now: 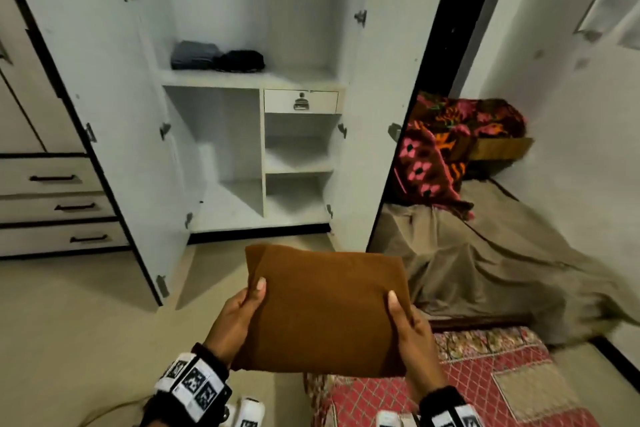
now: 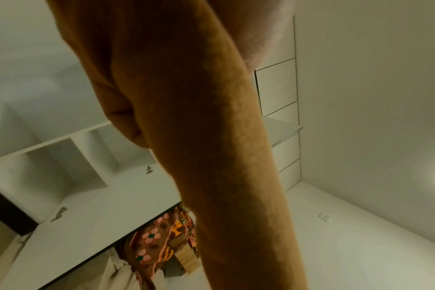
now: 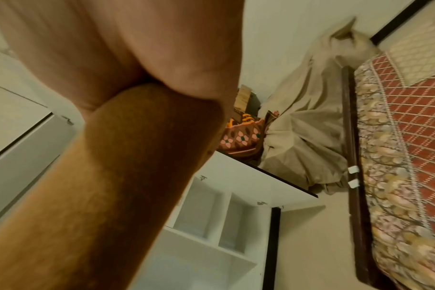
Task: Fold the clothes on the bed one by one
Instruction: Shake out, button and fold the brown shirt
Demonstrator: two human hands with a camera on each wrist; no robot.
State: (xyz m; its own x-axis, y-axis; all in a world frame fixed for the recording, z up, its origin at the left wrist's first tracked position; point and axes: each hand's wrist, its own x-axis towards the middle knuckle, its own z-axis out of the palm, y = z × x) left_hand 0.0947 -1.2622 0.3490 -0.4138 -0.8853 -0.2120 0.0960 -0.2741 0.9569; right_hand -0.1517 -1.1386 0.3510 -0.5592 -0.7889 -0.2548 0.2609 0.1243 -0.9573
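Observation:
A folded brown garment [image 1: 325, 308] is held flat in the air in front of an open white wardrobe [image 1: 249, 135]. My left hand [image 1: 239, 315] grips its left edge with the thumb on top. My right hand [image 1: 408, 326] grips its right edge the same way. Both wrist views are mostly filled by the brown garment [image 2: 211, 137] [image 3: 127, 176] seen edge-on; part of my palm [image 3: 112, 43] shows above it. The fingers under the cloth are hidden.
Two folded dark garments [image 1: 218, 57] lie on the wardrobe's upper shelf; lower shelves look bare. A drawer unit [image 1: 52, 204] stands left. The bed [image 1: 491, 381] with a red patterned cover is at lower right. A beige sheet [image 1: 485, 263] and floral blanket [image 1: 446, 146] lie beyond.

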